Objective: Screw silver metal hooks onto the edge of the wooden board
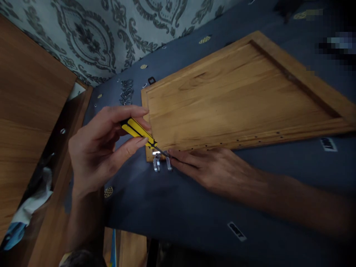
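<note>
A framed wooden panel (236, 96) lies flat on a dark blue cloth (180, 207). A row of small holes runs along its near edge. My left hand (102, 148) is closed round a yellow and black screwdriver (139, 131), whose tip points at a small metal bracket (161, 161) at the panel's near left corner. My right hand (205, 167) lies beside the bracket, with its fingertips pressed on the metal piece and the panel's edge.
A pile of small metal fittings (126, 91) lies on the cloth beyond the panel's left corner. Brown wooden furniture (30, 111) stands at the left, with white and blue cloth (27, 211) in a gap. Patterned wallpaper (111, 33) rises behind.
</note>
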Tool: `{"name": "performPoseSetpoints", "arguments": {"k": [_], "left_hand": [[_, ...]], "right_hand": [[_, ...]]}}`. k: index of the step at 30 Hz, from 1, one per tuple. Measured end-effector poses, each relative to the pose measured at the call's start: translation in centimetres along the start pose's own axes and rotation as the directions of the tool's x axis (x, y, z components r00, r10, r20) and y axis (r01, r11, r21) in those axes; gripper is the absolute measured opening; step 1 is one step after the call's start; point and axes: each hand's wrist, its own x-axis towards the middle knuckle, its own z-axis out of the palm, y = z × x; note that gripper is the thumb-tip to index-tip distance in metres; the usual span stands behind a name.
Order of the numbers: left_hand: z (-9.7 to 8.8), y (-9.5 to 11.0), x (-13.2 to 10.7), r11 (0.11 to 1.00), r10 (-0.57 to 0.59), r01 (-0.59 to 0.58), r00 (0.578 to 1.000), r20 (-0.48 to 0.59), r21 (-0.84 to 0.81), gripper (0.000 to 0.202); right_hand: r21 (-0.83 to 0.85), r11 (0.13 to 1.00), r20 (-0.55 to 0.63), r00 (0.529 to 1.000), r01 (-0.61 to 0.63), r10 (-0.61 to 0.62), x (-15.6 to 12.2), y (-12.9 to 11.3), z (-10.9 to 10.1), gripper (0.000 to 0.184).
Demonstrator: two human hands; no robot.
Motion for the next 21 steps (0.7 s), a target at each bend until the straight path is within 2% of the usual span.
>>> {"name": "performPoseSetpoints", "arguments": {"k": [6,10,14,21], "left_hand": [[0.13,0.17,-0.08,1.000,-0.007,0.006,1.000,-0.030,-0.018,0.048],[0.10,0.14,-0.06,1.000,0.018,-0.018,1.000,-0.011,-0.011,0.045],[0.07,0.13,-0.12,1.000,-0.013,0.013,1.000,-0.023,-0.017,0.045],[0.04,-0.08,-0.06,0.999,0.029,-0.030,1.000,-0.010,-0.038,0.046]], "right_hand": [[-0.027,1.000,0.007,1.000,0.000,0.000,0.03,-0.12,-0.15,0.042],[-0.038,0.999,-0.009,1.000,0.000,0.000,0.30,-0.19,-0.29,0.042],[-0.026,1.000,-0.010,1.000,0.004,-0.004,0.34,-0.25,-0.21,0.040],[-0.017,1.000,-0.003,1.000,0.007,-0.008,-0.05,-0.24,-0.07,0.041]]}}
